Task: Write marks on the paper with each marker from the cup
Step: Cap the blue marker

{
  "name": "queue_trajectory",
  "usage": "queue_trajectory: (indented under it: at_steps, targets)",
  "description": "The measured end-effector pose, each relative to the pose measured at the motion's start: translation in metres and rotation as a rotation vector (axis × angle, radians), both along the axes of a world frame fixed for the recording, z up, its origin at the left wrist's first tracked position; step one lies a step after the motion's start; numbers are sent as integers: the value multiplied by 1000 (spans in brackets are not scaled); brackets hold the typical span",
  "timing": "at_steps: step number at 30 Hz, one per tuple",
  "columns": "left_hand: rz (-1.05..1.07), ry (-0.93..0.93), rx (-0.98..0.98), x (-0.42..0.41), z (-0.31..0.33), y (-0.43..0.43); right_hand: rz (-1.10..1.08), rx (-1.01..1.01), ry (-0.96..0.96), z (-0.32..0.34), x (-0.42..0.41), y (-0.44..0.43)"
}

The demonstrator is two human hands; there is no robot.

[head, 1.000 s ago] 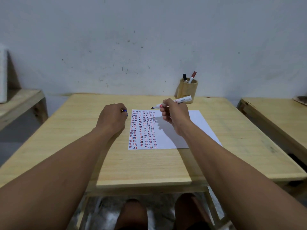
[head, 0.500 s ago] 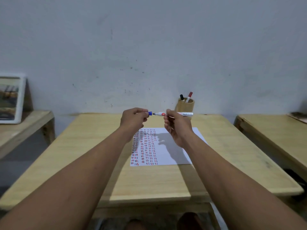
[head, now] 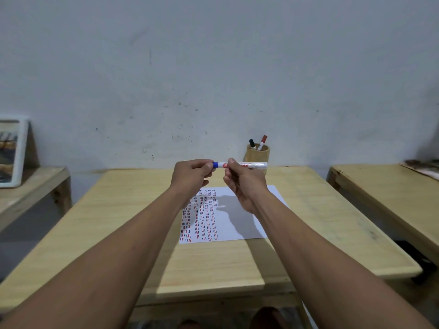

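I judge it well along: paper [head: 240, 224] half-filled, my left hand [head: 193, 173] pinching the cap [head: 215, 165] onto the marker [head: 247, 165] my right hand [head: 242, 184] grips, two markers [head: 257, 144] left in the cup [head: 257, 156].

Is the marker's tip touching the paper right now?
No, both hands hold the marker in the air above the paper, blue cap on.

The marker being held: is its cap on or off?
On: the blue cap sits against the marker, no tip showing.
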State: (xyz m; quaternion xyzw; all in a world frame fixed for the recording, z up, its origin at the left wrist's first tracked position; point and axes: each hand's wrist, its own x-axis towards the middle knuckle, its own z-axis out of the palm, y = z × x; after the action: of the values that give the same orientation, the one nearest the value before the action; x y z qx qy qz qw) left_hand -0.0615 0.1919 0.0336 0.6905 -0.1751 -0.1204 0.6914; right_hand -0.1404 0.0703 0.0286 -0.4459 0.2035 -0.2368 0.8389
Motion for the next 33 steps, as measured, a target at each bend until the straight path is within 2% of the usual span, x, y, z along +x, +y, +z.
queue_trajectory:
  at_steps: [5,8,10,13,16,19,24,33]
  targets:
    - [-15,-100,21,-9,2,-5,-147,73,73,7,5,0]
    - [13,-167,39,-12,5,-10,-268,6,67,5,9,1]
    - [40,-211,53,-11,7,-13,-270,-147,87,6,9,1]
    - [100,-276,79,-7,13,-16,-201,-395,233,12,5,0]
    - [126,-308,93,-5,20,-19,-105,-579,313,19,-3,-5]
    - [138,-360,122,-6,28,-24,-78,-850,396,25,-11,-12]
    - [154,-352,140,-3,36,-44,-135,-1090,443,27,-13,-40]
    - [97,-406,283,21,14,-94,-277,-974,371,42,3,-110]
